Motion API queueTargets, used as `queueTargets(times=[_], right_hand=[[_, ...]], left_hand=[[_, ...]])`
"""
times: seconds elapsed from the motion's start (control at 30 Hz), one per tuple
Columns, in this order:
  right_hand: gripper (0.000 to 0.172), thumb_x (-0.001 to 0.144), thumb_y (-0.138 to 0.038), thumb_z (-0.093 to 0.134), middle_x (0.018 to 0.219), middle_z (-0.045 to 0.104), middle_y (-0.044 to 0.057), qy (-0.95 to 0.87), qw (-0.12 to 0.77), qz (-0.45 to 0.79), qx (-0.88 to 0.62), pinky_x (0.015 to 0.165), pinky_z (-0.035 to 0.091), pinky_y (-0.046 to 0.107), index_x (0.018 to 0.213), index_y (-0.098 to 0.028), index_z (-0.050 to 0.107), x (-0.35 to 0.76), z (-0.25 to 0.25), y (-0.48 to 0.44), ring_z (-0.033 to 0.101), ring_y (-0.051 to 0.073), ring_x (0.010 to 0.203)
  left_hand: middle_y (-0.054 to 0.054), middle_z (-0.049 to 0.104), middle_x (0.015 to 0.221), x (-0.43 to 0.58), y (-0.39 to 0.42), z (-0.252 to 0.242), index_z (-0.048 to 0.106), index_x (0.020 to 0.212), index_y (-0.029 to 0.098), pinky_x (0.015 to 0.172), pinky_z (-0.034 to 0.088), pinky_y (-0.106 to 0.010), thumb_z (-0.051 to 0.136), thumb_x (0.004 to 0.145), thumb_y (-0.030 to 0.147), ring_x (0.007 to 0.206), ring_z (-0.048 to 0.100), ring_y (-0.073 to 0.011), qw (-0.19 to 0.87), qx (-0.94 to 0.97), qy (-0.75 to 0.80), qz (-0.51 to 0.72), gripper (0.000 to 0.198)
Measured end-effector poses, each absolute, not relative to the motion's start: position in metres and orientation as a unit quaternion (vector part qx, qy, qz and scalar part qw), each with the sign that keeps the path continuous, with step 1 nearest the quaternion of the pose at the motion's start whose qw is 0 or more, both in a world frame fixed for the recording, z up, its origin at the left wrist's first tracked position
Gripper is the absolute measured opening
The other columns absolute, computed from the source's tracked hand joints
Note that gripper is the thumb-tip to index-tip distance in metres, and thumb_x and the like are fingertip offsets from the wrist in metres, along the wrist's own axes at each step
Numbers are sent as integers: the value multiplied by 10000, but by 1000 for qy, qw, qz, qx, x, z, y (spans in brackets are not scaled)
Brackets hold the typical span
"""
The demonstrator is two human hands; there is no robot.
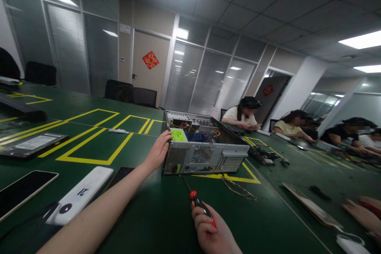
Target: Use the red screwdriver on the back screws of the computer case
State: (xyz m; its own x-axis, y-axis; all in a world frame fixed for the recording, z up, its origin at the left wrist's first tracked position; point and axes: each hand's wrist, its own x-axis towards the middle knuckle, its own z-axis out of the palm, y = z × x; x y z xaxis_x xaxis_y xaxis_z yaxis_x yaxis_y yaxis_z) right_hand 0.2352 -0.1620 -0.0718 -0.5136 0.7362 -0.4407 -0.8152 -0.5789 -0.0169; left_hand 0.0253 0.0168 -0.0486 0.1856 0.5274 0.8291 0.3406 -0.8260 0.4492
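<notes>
An open desktop computer case (205,159) lies on the green table, its rear panel with grilles and ports facing me. Inside are a power supply with a yellow-green label (178,135) and several coloured wires (189,126). At the case's left edge, my left hand (158,150) grips the corner, fingertips over the rim beside the label; its thumb is hidden. My right hand (210,222) is closed around the red-and-black handle of a screwdriver (194,195). The screwdriver's shaft points up and left, its tip close to the lower edge of the rear panel; whether they touch I cannot tell.
A hard drive (34,143), a phone (25,190) and a white device marked 21 (81,194) lie at left. Loose wires (238,188) lie before the case. Rightward are cables (264,154), another phone (312,205) and a co-worker's hand (361,214); several people sit beyond.
</notes>
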Motion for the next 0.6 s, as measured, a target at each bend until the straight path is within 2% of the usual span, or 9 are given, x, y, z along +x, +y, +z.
queueTargets(times=[0.17,0.33,0.6], right_hand=[[338,895,-401,384,555,448,-54,98,435,857,-257,310,222,69,868,-90,513,220,-70,-165,352,-5,365],[417,894,-432,356,521,486,-25,-80,338,880,-324,291,167,97,858,-79,574,202,-80,-166,317,10,327],[436,897,-444,333,506,475,-32,-104,356,853,-368,305,150,98,788,-102,581,197,-78,-160,323,7,326]], left_hand=[[-100,458,1310,25,16,-48,481,1163,191,1086,280,-461,275,936,312,1301,340,-217,82,766,283,571,330],[-101,461,1308,26,17,-49,479,1164,190,1088,280,-455,279,935,302,1302,340,-216,79,765,283,573,323],[-101,462,1306,27,18,-50,477,1162,191,1088,279,-462,282,934,298,1297,346,-211,78,765,281,574,318]])
